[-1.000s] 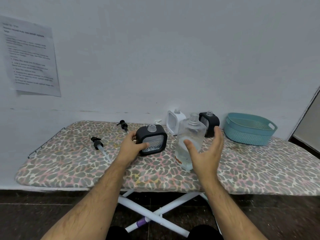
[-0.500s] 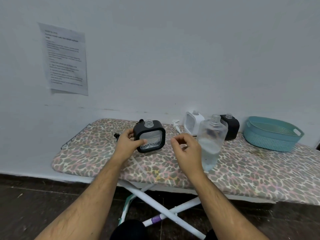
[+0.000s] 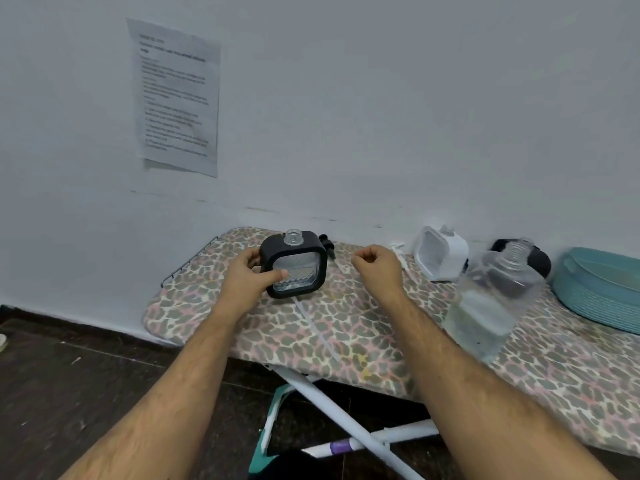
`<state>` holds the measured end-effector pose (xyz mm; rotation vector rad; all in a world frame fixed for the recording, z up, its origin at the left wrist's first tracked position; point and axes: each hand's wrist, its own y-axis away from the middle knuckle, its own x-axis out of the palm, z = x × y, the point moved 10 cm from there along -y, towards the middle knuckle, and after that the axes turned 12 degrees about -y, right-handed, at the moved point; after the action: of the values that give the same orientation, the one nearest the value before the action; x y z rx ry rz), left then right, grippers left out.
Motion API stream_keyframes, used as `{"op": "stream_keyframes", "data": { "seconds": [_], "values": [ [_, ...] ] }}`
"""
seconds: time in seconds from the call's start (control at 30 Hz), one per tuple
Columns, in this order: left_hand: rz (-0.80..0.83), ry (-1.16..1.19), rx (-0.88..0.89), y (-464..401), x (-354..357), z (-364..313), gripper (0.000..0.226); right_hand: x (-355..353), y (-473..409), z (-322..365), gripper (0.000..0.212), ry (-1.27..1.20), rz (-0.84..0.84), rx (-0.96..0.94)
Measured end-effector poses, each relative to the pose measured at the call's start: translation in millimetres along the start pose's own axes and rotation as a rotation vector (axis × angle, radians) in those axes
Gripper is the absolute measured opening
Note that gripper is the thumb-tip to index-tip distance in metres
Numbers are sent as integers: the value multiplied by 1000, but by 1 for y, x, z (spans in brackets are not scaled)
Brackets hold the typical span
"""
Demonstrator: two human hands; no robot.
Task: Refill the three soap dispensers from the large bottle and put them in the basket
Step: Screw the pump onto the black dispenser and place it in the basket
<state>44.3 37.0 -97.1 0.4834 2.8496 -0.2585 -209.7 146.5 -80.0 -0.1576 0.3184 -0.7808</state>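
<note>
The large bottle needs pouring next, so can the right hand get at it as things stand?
Probably yes: the right hand holds nothing, and the large bottle stands uncapped just beside that forearm, with nothing between them.

Large bottle (image 3: pixel 491 303) stands on ironing board (image 3: pixel 346 327), basket (image 3: pixel 602 289) to its right.

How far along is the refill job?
Early. Done: pumps are off, all three dispenser necks open, large bottle uncapped. In hand: left hand holds the black dispenser off the board; right hand is curled, holding nothing I can make out. Left: the white dispenser, second black dispenser, pumps back on, all into the basket, which shows none.
</note>
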Motion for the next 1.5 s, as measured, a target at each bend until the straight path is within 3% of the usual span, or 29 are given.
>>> {"op": "stream_keyframes", "data": {
  "seconds": [0.17, 0.37, 0.53, 0.67, 0.77, 1.03, 1.27, 1.5],
  "values": [
    [4, 22, 22, -12, -6, -1, 54, 37, -42, -8, 15, 153, 41, 11],
    [51, 19, 29, -26, 2, 0, 59, 85, -77, -27, 52, 284, 192, 144],
    [63, 22, 43, -31, 4, 3, 50, 100, -97, -39, 36, 478, 218, 180],
    [40, 46, 26, -31, 0, 6, 51, 96, -106, -45, 44, 383, 195, 240],
    [36, 42, 22, -28, 1, 2, 53, 88, -102, -46, 43, 171, 186, 302],
    [98, 63, 47, -7, 25, -18, 49, 37, -72, 16, 21, -226, 150, 194],
    [191, 72, 21, 29, 69, -25, 54, -34, -15, 104, 15, -262, 165, -54],
    [299, 88, 28, 70, 124, -34, 51, -88, 39, 133, 6, -255, 165, -140]
  ]
}}
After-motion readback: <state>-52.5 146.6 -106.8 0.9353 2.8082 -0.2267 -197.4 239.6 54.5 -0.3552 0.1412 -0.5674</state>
